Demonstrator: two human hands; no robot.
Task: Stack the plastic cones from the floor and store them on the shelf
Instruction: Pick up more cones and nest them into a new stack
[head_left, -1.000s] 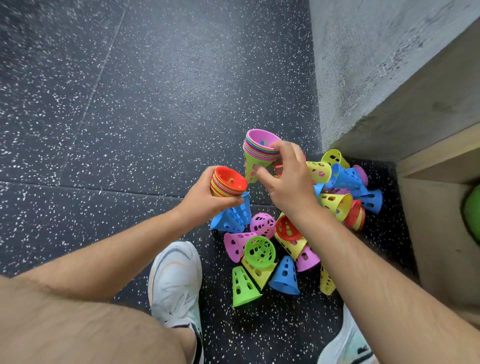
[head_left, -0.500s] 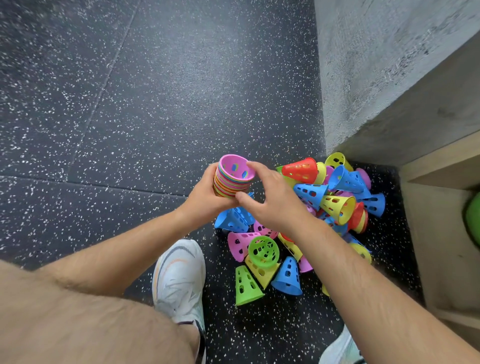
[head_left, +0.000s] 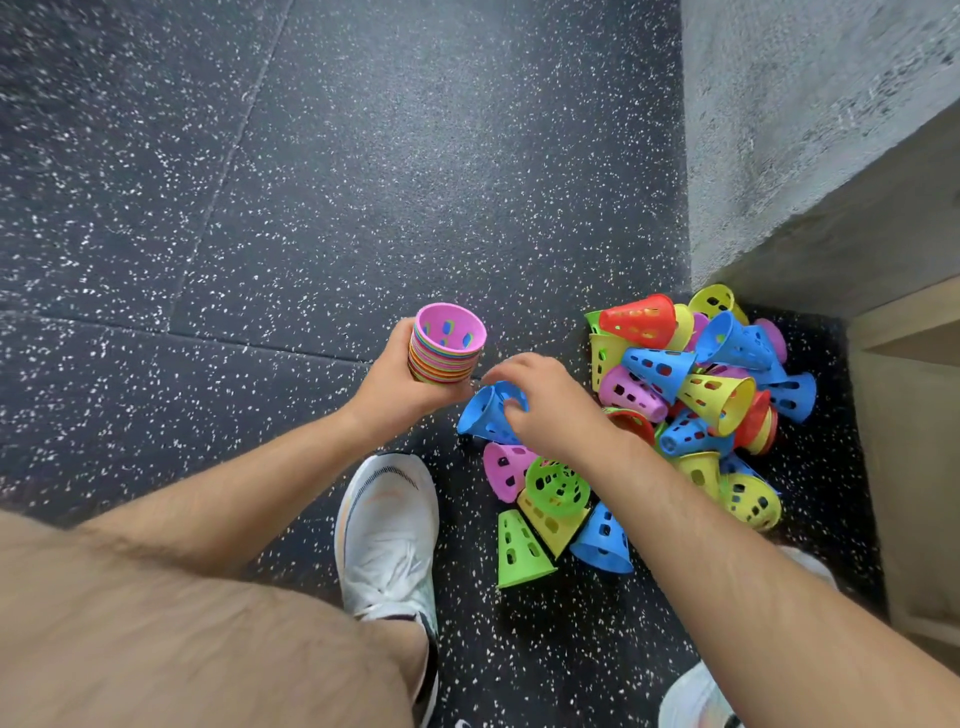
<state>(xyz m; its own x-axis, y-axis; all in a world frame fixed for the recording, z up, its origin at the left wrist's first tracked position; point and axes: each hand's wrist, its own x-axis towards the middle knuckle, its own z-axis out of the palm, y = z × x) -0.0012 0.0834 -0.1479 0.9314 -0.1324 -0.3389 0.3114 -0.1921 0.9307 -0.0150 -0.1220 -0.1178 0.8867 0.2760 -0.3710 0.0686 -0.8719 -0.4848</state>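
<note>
My left hand (head_left: 400, 387) wraps the nested stack (head_left: 447, 353), mouths up. My right hand (head_left: 550, 405) pinches a blue cone (head_left: 485, 415) at the edge of the pile (head_left: 717, 384) in the floor's (head_left: 311, 208) corner. That pinch on the rim could slip, or a skewed cone could jam in the stack.

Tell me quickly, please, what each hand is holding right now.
Left hand: holds the stack of cones.
Right hand: pinches the rim of a blue cone.
</note>
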